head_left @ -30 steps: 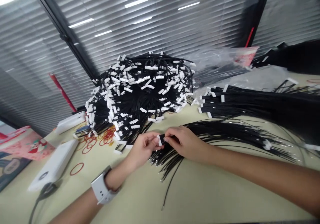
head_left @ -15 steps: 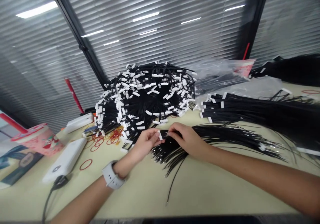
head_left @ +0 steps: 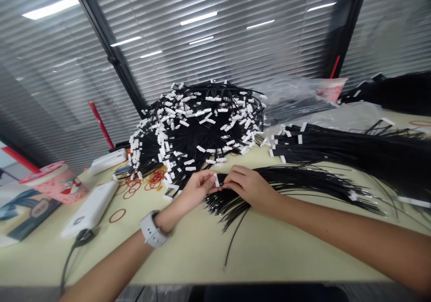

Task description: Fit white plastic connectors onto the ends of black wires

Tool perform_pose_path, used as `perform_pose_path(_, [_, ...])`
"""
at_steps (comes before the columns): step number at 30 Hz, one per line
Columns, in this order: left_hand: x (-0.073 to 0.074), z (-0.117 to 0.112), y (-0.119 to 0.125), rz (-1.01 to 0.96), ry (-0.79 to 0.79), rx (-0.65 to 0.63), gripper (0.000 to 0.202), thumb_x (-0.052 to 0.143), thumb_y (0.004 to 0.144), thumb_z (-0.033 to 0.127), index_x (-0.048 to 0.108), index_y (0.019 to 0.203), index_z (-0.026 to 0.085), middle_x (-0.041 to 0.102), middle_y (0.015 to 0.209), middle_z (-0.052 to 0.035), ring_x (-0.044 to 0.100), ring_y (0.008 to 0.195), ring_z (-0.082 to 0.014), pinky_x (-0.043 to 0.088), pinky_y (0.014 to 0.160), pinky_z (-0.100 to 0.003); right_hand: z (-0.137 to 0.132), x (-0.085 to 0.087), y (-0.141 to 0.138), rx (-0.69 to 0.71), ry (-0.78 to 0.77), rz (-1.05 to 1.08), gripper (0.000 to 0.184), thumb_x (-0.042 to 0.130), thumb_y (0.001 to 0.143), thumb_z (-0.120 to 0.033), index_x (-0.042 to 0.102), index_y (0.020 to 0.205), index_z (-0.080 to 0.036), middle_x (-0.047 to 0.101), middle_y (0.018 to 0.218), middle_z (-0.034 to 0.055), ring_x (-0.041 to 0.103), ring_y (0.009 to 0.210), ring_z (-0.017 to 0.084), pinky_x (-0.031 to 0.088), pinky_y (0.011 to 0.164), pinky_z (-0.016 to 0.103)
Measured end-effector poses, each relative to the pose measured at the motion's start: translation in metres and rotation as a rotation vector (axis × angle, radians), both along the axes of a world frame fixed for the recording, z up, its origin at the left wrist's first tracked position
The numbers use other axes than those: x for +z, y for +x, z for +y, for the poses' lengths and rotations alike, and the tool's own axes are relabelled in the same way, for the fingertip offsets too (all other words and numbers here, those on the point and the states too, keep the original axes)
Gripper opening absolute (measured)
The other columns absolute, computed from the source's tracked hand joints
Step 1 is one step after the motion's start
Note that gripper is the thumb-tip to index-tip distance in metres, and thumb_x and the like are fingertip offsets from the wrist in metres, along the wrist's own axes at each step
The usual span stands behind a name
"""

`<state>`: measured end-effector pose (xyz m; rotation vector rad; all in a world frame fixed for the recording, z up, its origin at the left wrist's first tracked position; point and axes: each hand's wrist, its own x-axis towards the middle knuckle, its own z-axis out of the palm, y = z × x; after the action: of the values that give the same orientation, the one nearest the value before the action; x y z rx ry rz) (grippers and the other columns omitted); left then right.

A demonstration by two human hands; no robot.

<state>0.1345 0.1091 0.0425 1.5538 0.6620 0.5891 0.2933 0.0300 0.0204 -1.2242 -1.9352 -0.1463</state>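
Note:
My left hand (head_left: 201,186), with a pale watch on the wrist, pinches a small white connector (head_left: 216,180) between thumb and fingers. Close on its right, my right hand (head_left: 247,185) has thumb and fingertips pressed together at the connector's side, on what looks like a thin black wire, mostly hidden. Beneath both hands lies a bundle of loose black wires (head_left: 303,181) with shiny metal ends. Just behind my left hand rises a large heap of black cables (head_left: 202,133) carrying many white connectors.
Another black cable bundle (head_left: 353,147) lies at right, before clear plastic bags (head_left: 289,98). On the left are rubber bands (head_left: 117,216), a white power bank (head_left: 90,210) with a plugged cable, and a pink cup (head_left: 59,183) with a red straw. Window blinds (head_left: 252,46) stand behind the table.
My right hand's fingers have closed in at the connector and shifted slightly left. My left hand keeps its pinch. The whole view has shifted a little.

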Motion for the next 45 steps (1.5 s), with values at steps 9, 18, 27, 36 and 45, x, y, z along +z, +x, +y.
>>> perform_pose_path(9, [-0.001,-0.001,-0.001,-0.012,0.061,-0.027,0.032,0.069,0.067,0.044,0.059,0.075,0.014,0.051,0.064,0.0041,0.056,0.063,-0.0099,0.052,0.075,-0.032,0.0,0.0,0.0,0.01,0.001,0.053,0.019,0.047,0.087,-0.016,0.061,0.074,-0.017,0.054,0.072,0.0013,0.051,0.068,0.012,0.042,0.063,0.024])
perform_pose_path(18, [0.001,-0.002,0.0,-0.025,0.018,-0.025,0.037,0.071,0.062,0.048,0.059,0.073,0.014,0.052,0.064,0.0042,0.058,0.065,-0.0102,0.053,0.076,-0.031,-0.001,0.001,0.0,0.039,-0.028,0.176,0.013,0.054,0.083,-0.014,0.06,0.072,-0.016,0.053,0.07,0.0004,0.05,0.066,0.011,0.04,0.061,0.024])
perform_pose_path(27, [0.005,-0.006,0.0,-0.033,-0.025,-0.03,0.026,0.071,0.067,0.037,0.061,0.076,0.015,0.058,0.065,0.0028,0.06,0.067,-0.0113,0.051,0.078,-0.032,0.0,0.001,0.002,0.075,-0.041,0.167,0.014,0.053,0.081,-0.013,0.063,0.071,-0.017,0.055,0.068,0.0001,0.051,0.065,0.011,0.04,0.06,0.023])
perform_pose_path(36, [0.008,-0.011,-0.003,0.058,0.226,-0.13,0.021,0.06,0.077,0.035,0.06,0.073,0.015,0.059,0.063,-0.0005,0.056,0.062,-0.0113,0.048,0.061,-0.024,-0.006,-0.002,-0.006,0.132,0.125,0.111,0.021,0.048,0.086,-0.016,0.064,0.073,-0.017,0.061,0.07,0.0016,0.054,0.065,0.011,0.044,0.061,0.023])
perform_pose_path(45, [0.019,-0.001,-0.004,-0.139,-0.041,0.028,0.016,0.067,0.073,0.031,0.064,0.074,0.015,0.062,0.072,-0.0003,0.058,0.067,-0.0098,0.049,0.072,-0.022,0.001,0.015,0.016,-0.113,0.091,0.099,0.036,0.063,0.074,-0.028,0.053,0.106,-0.016,0.054,0.106,0.0095,0.046,0.102,0.023,0.035,0.091,0.039])
